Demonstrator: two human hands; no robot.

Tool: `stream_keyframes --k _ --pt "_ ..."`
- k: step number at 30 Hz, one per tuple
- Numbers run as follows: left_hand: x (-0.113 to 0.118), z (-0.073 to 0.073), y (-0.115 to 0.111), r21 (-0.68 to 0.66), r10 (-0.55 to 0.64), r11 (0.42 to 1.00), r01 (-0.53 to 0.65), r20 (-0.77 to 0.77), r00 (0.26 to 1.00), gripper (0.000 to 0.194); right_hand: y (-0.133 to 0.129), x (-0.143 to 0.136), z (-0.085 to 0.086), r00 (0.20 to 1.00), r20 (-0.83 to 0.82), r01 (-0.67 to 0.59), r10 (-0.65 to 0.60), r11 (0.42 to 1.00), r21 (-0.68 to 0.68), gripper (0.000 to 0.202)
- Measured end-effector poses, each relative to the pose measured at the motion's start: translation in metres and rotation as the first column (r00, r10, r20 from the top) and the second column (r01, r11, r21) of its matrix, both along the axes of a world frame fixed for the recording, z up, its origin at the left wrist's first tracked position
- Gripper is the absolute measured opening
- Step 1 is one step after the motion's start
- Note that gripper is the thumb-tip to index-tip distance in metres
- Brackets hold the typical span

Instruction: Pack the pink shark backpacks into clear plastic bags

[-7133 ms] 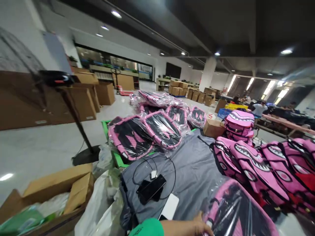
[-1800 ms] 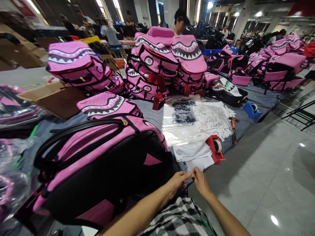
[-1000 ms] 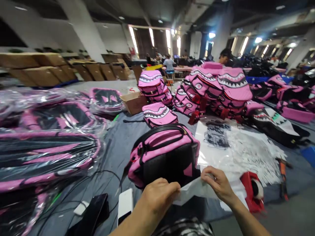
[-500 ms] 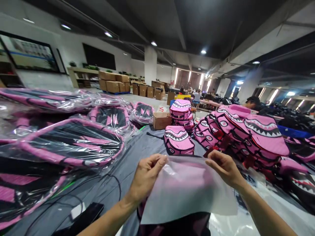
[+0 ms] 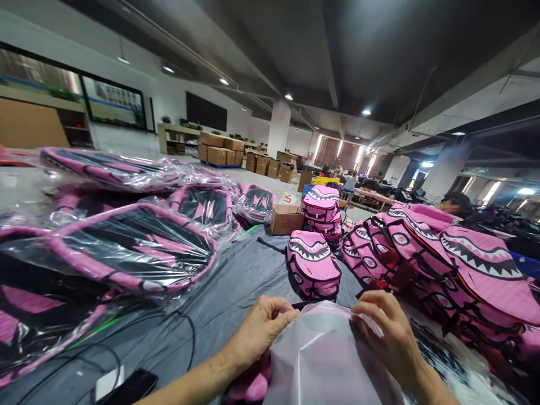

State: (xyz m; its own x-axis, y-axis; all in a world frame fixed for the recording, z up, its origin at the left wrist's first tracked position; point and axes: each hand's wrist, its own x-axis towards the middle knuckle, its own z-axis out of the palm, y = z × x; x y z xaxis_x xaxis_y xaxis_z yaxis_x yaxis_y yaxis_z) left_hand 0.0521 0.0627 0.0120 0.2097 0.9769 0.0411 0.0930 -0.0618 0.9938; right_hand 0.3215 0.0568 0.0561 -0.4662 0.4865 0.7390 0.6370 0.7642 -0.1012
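A translucent white plastic sheet or bag drapes over a pink and black backpack right in front of me. My left hand pinches the sheet's upper left edge between thumb and fingers. At its upper right edge my right hand grips the plastic, fingers curled over it. Most of the backpack is hidden beneath the sheet. Just beyond my hands a pink backpack with a shark-mouth print lies on the grey cloth.
Bagged pink and black backpacks pile up at left. Unwrapped shark-mouth backpacks are heaped at right, near a person. A cardboard box stands behind. A black phone and a cable lie at lower left.
Both hands have moved lower in view with the plastic, which was held out flat and now drapes over the backpack. The camera view has turned slightly left.
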Motion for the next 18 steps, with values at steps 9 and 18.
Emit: stream_keyframes --k 9,18 --pt "0.003 0.004 0.000 0.130 0.011 0.991 0.022 -0.250 0.968 0.037 -0.015 -0.001 0.007 0.987 0.049 -0.132 0.154 0.943 -0.307 0.035" --pt "-0.023 0.068 -0.002 0.530 0.165 0.846 0.055 -0.359 0.919 0.014 -0.027 -0.009 -0.006 0.991 0.007 -0.116 0.131 0.897 -0.428 0.033"
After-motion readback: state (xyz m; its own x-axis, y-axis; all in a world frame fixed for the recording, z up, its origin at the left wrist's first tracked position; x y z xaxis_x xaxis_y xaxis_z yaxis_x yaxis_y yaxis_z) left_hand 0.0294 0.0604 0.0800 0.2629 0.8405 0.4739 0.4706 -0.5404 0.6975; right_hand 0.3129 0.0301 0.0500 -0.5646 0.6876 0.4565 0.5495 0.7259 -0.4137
